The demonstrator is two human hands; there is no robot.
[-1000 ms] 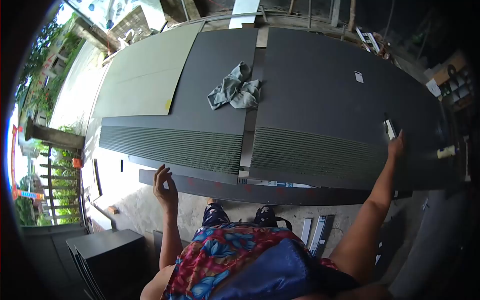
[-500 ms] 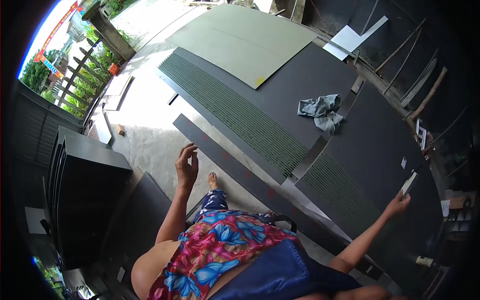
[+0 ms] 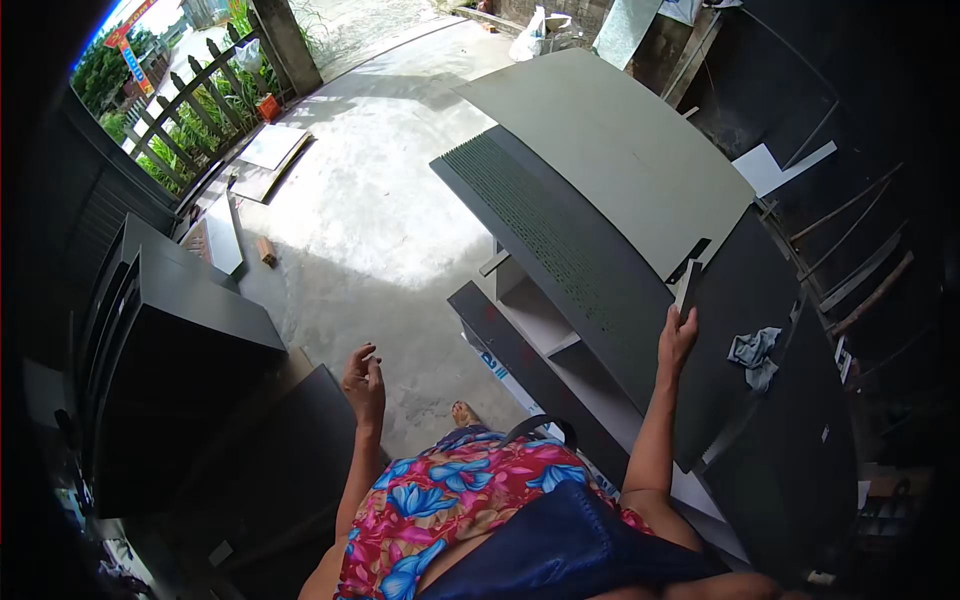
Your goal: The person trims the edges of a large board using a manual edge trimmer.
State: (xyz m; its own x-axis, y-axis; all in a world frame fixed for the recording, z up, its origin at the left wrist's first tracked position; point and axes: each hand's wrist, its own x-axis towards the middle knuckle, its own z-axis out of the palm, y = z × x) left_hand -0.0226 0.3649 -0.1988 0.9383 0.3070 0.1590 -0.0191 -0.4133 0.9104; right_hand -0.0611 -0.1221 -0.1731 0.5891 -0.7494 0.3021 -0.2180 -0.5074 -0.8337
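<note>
My right hand [image 3: 679,340] is closed on a flat narrow tool [image 3: 687,285] with a pale face and a dark edge, held over the dark panel. The tool's exact kind is something I cannot tell. Just beyond its tip lies the corner of a large grey-beige sheet [image 3: 620,150]. Rows of dark green ridges [image 3: 530,225] run along the panel's left side. A crumpled grey-blue cloth [image 3: 755,355] rests on the panel, right of my hand. My left hand [image 3: 364,385] hangs over the concrete floor, empty, its fingers loosely bent and apart.
Below the panel are pale compartments [image 3: 540,312] and a long dark board [image 3: 515,345]. Dark cabinet-like boxes [image 3: 200,310] stand at left. A brick [image 3: 266,251] and pale boards [image 3: 273,147] lie on the floor near the fence [image 3: 200,100]. Sticks [image 3: 875,290] lie at right.
The view has turned and shifted forward along the panel. My right hand has moved with the tool from the near right to the sheet's corner. My left hand stays raised and empty.
</note>
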